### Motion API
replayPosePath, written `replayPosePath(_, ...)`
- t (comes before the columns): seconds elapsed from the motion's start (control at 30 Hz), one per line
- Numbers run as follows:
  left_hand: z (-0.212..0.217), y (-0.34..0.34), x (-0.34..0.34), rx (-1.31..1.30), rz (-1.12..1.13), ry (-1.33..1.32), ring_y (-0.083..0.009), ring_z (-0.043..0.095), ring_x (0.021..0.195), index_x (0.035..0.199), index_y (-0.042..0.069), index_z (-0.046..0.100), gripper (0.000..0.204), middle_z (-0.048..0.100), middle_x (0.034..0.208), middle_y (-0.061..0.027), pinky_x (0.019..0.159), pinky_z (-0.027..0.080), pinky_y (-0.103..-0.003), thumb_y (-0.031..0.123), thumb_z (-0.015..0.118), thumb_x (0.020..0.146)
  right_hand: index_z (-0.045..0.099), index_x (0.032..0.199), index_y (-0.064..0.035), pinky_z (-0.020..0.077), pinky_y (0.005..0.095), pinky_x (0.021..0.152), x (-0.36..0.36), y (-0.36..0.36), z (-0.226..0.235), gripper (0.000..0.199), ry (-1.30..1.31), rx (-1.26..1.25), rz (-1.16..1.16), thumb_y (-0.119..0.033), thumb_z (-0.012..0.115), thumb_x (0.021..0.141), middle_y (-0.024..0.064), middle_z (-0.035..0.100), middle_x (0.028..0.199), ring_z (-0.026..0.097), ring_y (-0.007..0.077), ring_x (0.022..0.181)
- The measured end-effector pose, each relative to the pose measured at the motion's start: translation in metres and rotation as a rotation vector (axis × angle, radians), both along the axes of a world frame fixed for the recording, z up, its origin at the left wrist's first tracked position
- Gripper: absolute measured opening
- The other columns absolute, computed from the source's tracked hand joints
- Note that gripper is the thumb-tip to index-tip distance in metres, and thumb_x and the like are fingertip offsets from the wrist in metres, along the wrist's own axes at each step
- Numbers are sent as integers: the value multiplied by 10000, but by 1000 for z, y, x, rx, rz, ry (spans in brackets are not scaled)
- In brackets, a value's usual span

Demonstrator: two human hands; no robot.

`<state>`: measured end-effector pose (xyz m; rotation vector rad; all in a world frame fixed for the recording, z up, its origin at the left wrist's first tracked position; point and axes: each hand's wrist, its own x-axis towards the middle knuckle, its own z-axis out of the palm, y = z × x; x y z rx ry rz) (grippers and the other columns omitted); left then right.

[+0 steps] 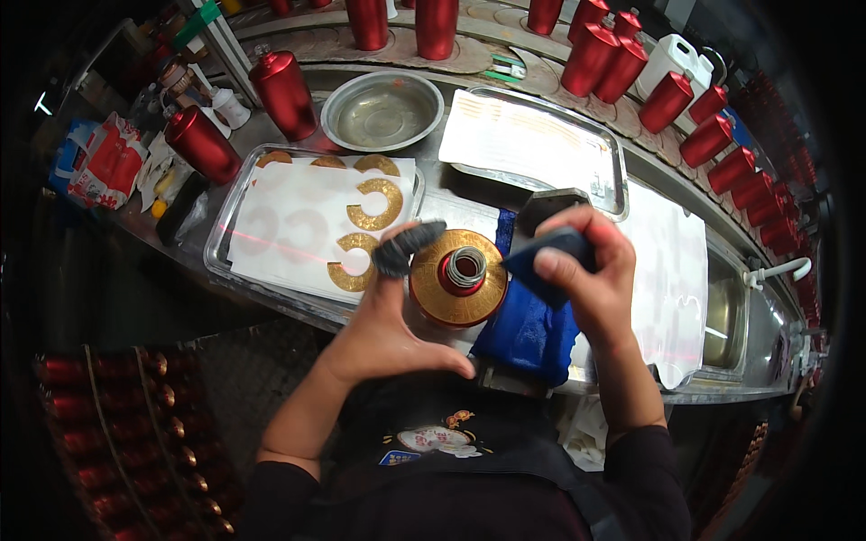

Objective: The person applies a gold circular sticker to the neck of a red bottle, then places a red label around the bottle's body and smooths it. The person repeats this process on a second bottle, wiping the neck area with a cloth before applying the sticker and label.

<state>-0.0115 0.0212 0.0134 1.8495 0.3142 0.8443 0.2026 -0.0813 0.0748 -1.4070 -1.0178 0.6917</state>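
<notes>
The work seems to be partway on 1 bottle: a gold ring already lies around the neck of the red bottle, whose opening shows a silver coil. Smoothing the ring's edge looks like the step in hand; whether it sits flat all the way round, I cannot tell. Plenty appears to be left, since at least 5 gold C-shaped pieces lie on a white sheet beyond and to the left of the left hand, in a metal tray

The red bottle stands between the 2 hands, just right of the left hand and just left of the right hand. The left hand is spread in a wide curve, its dark-covered fingers at the ring's upper left edge and its thumb reaching below the bottle. I cannot tell how firmly it bears on it

The right hand is closed around a dark blue flat tool, its tip at the ring's right edge; whether it touches is unclear. A blue cloth lies on the table below and left of the right hand
</notes>
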Motion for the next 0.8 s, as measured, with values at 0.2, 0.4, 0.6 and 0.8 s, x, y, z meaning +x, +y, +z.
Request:
replayPosePath(0.2,-22,-16,15,40,218,41,-338,599,1203,1380,73,496,914,565,1308,-161,1029,497,-431,220,978,617,675,1030,-1,503,245,815,15,23,-23,233,2,-10,116,-105,783,852,37,679,935,626,106,887)
replayPosePath(0.4,-24,8,10,-279,-148,17,-265,482,1374,1462,14,364,1067,494,1457,-171,1164,352,-386,213,990,621,696,999,3,510,247,801,28,82,6,271,26,-124,575,-118,818,790,27,686,869,642,102,840)
replayPosePath(0.6,-29,10,10,-196,-151,66,-291,457,1395,1487,-26,302,1137,475,1459,-185,1184,330,-412,223,998,623,703,1004,21,515,238,774,15,106,22,322,-118,-304,656,-103,861,752,37,708,900,647,98,837)
replayPosePath(0.8,-22,2,13,-33,-51,-2,-296,547,1304,1476,23,376,986,524,1410,-169,1108,429,-386,204,948,694,684,935,-27,514,242,772,29,69,1,203,-19,11,379,-118,801,796,11,662,851,623,81,796)
